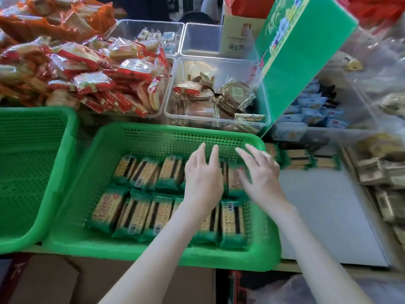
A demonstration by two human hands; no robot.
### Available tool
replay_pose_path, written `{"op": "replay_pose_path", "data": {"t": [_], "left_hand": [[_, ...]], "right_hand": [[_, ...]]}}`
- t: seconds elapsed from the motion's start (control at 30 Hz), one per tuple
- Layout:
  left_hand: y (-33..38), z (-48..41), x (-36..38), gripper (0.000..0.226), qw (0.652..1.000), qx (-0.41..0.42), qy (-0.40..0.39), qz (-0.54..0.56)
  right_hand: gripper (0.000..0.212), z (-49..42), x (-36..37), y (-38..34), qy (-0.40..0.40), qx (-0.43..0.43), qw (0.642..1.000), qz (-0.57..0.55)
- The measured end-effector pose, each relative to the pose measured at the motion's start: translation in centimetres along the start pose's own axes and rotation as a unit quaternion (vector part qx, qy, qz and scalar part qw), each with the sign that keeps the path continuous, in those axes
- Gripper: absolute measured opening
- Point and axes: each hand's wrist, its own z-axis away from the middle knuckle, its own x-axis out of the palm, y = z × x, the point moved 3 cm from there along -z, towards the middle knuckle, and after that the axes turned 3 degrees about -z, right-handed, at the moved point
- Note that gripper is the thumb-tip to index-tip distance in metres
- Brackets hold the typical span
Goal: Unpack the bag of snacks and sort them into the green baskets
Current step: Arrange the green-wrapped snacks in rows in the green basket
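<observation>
**Desk:** What sits at the centre of the frame?

**Photographer:** A green basket (153, 253) of perforated plastic, on the counter directly in front of the person. Inside it lie cracker packets (140, 216) in two rows, side by side. They are pale biscuits with a dark filling stripe, sealed in clear film with green ends, and some show barcode labels.

**Desk:** And the hands?

**Photographer:** Both are over the back row, towards the basket's right end. The left hand (202, 174) is palm down, fingers straight and slightly spread, pointing at the far wall. The right hand (260, 174), just beside it, is splayed the same way and blurred by motion. Neither grips anything. Whether the palms touch the packets, I cannot tell.

**Desk:** Surroundings?

**Photographer:** A second green basket (32, 172) stands just beside the first, on the left. Loose packets (306, 159) of the same kind lie outside to the right, at the far edge of a white board (324, 216). Behind, clear bins (210, 62) hold brown-wrapped sweets. Red-wrapped wafers (98, 84) are heaped to the left, and a green carton (302, 51) leans tilted over the bins.
</observation>
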Motion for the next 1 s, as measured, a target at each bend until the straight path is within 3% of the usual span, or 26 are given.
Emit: {"op": "replay_pose_path", "data": {"t": [0.07,0.13,0.27,0.37,0.47,0.6,0.73,0.87,1.0], "left_hand": [[4.9,-0.7,1.7,0.061,0.998,0.044,0.048,0.007],[10.2,-1.3,4.0,0.063,0.995,0.093,0.036,0.002],[18.3,-2.5,11.0,0.071,0.985,0.141,-0.082,-0.058],[21.1,-4.5,15.7,0.077,0.976,0.112,-0.148,-0.117],[21.9,-7.1,18.8,0.072,0.957,0.093,-0.204,-0.185],[21.9,-8.6,20.9,0.07,0.957,0.088,-0.18,-0.209],[22.8,-7.6,20.0,0.07,0.953,0.125,-0.183,-0.204],[22.3,-5.2,18.5,0.072,0.976,0.162,-0.038,-0.144],[21.5,-2.8,15.3,0.064,0.989,0.143,0.026,-0.021]], "right_hand": [[0.05,1.1,-2.4,5.8,0.079,0.071,0.994,-0.014],[0.052,2.5,-3.5,12.2,0.08,0.159,0.984,-0.015],[0.069,3.6,-3.5,22.5,-0.065,0.269,0.96,0.048],[0.074,2.3,-2.6,27.4,-0.178,0.26,0.943,0.107],[0.069,1.5,-1.9,30.2,-0.221,0.209,0.944,0.129],[0.064,1.1,-2.3,31.2,-0.177,0.142,0.962,0.15],[0.066,1.8,-2.8,30.8,-0.162,0.136,0.96,0.184],[0.073,3.8,-3.7,29.8,-0.179,0.131,0.959,0.178],[0.065,7.0,-5.3,27.4,-0.128,0.148,0.97,0.146]]}}
